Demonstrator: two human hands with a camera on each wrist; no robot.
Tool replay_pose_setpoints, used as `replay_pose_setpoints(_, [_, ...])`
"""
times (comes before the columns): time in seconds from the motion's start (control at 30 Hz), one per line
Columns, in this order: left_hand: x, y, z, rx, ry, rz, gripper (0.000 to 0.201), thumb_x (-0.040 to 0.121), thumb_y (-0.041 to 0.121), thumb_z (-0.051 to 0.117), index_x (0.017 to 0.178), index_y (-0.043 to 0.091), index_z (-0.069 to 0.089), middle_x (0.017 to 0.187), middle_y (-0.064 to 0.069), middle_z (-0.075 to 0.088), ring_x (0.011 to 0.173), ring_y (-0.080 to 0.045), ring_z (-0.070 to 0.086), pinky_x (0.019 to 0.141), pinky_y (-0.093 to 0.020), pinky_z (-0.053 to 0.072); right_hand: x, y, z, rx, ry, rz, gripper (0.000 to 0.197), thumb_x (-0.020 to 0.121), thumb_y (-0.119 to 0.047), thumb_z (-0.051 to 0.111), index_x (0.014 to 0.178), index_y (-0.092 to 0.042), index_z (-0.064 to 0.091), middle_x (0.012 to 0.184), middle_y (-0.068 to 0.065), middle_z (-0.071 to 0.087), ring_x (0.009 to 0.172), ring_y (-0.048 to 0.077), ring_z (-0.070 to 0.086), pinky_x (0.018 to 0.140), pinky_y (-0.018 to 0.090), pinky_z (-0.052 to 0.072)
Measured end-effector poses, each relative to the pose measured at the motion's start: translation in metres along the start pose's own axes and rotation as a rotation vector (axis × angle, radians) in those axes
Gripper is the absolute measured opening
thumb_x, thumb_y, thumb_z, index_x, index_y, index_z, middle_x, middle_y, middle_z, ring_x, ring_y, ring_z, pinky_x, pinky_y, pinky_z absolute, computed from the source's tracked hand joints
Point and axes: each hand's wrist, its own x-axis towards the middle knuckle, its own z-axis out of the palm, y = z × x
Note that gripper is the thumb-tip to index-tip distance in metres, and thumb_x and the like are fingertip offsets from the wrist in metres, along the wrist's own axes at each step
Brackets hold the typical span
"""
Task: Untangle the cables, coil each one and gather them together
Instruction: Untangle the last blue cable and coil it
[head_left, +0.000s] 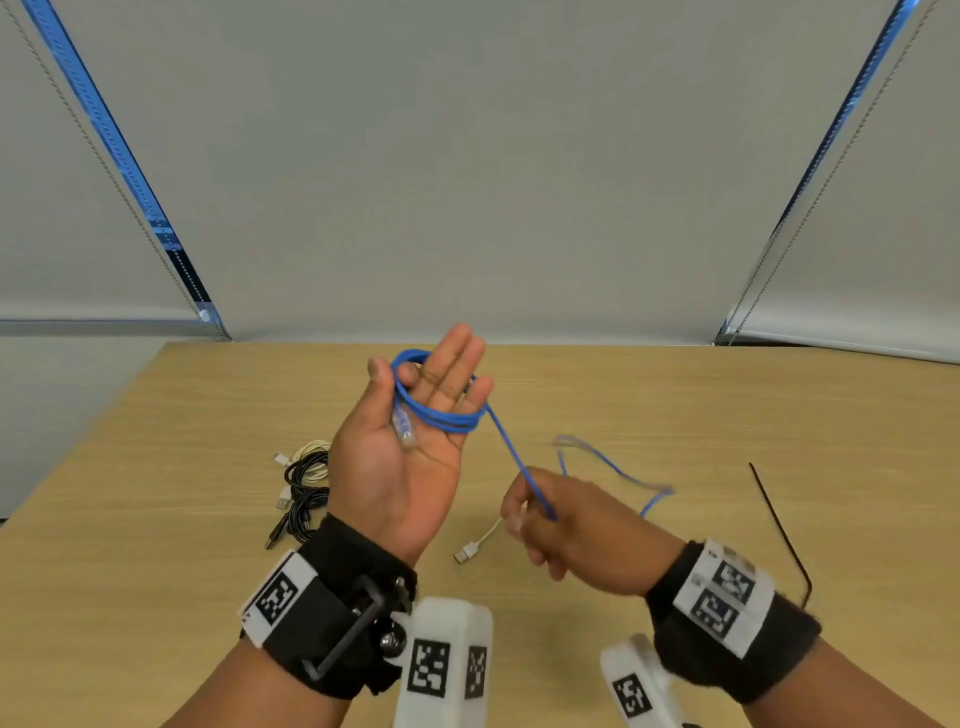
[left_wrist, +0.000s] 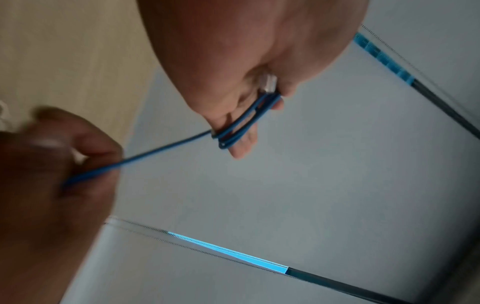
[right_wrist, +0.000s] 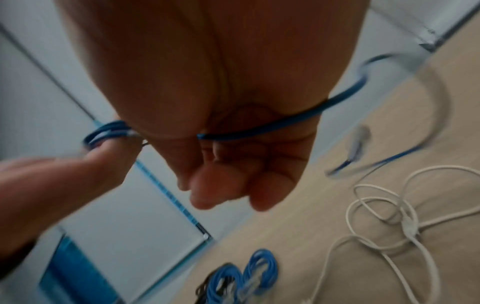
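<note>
My left hand (head_left: 400, 483) is raised over the table, palm toward me and fingers straight. Several turns of a blue cable (head_left: 441, 418) run round it from thumb to little finger. The cable's clear plug (head_left: 405, 431) lies on the palm. One strand slopes down to my right hand (head_left: 561, 525), which pinches it in curled fingers. The loose tail (head_left: 613, 467) trails blurred to the right above the table. The left wrist view shows the turns (left_wrist: 241, 123) and the plug (left_wrist: 269, 82). In the right wrist view the strand (right_wrist: 259, 128) crosses my right hand (right_wrist: 233, 102).
A bundle of black and white cables (head_left: 306, 483) lies on the wooden table (head_left: 675, 405), left of my left hand. A white USB cable (head_left: 478, 543) lies between the hands and loops loosely (right_wrist: 389, 205). Coiled blue cables (right_wrist: 259, 265) lie nearby. A thin black strip (head_left: 779, 525) lies at right.
</note>
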Motion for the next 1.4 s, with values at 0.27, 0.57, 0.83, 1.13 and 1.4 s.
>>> replay_pose_setpoints(0.27, [0.004,-0.012,-0.026,1.053,0.066,0.214,0.023,0.108,0.026,0.041,0.089,0.015,0.048,0.115,0.004,0.076,0.116,-0.010,0.067,0.103,-0.040,0.047,-0.020,-0.037,0.003,-0.338,-0.024,-0.260,0.014,0.103,-0.034,0.050,0.106,-0.026,0.061,0.072,-0.013,0.061,0.063,-0.001,0.050,0.064,0.016,0.038])
replay_pose_setpoints(0.57, [-0.025,-0.048,-0.024,0.588,-0.193,-0.275,0.037,0.103,0.038,0.042,0.088,0.007,0.056,0.053,-0.008,0.038,0.044,-0.023,0.045,0.094,-0.055,0.054,-0.012,-0.046,-0.040,-0.064,0.366,-0.290,0.007,0.094,-0.033,0.065,0.096,-0.026,0.063,0.092,-0.015,0.063,0.078,0.010,0.059,0.069,0.017,0.045])
replay_pose_setpoints(0.83, [-0.024,-0.043,-0.010,0.414,-0.243,-0.240,0.031,0.102,0.034,0.045,0.085,0.011,0.056,0.056,0.001,0.034,0.043,-0.012,0.035,0.072,-0.041,0.054,-0.005,-0.047,-0.034,-0.004,0.331,-0.352,0.029,0.104,-0.041,0.039,0.084,-0.025,0.054,0.064,-0.010,0.048,0.058,0.006,0.045,0.060,0.026,0.039])
replay_pose_setpoints(1.13, [-0.009,-0.017,0.000,0.184,-0.151,-0.159,0.034,0.105,0.037,0.041,0.082,0.014,0.052,0.049,0.007,0.039,0.039,-0.009,0.039,0.070,-0.036,0.056,0.005,-0.038,-0.047,0.168,0.251,-0.301,0.025,0.103,-0.035,0.044,0.091,-0.023,0.061,0.066,-0.008,0.060,0.046,0.005,0.039,0.046,0.019,0.035])
replay_pose_setpoints(1.4, [0.007,0.003,0.003,0.108,-0.041,0.020,0.039,0.107,0.040,0.031,0.084,0.015,0.048,0.136,-0.019,0.064,0.128,-0.036,0.061,0.102,-0.048,0.053,0.002,-0.009,-0.019,0.050,0.086,-0.121,0.025,0.105,-0.037,0.044,0.099,-0.030,0.067,0.063,-0.005,0.061,0.051,0.012,0.055,0.056,0.029,0.050])
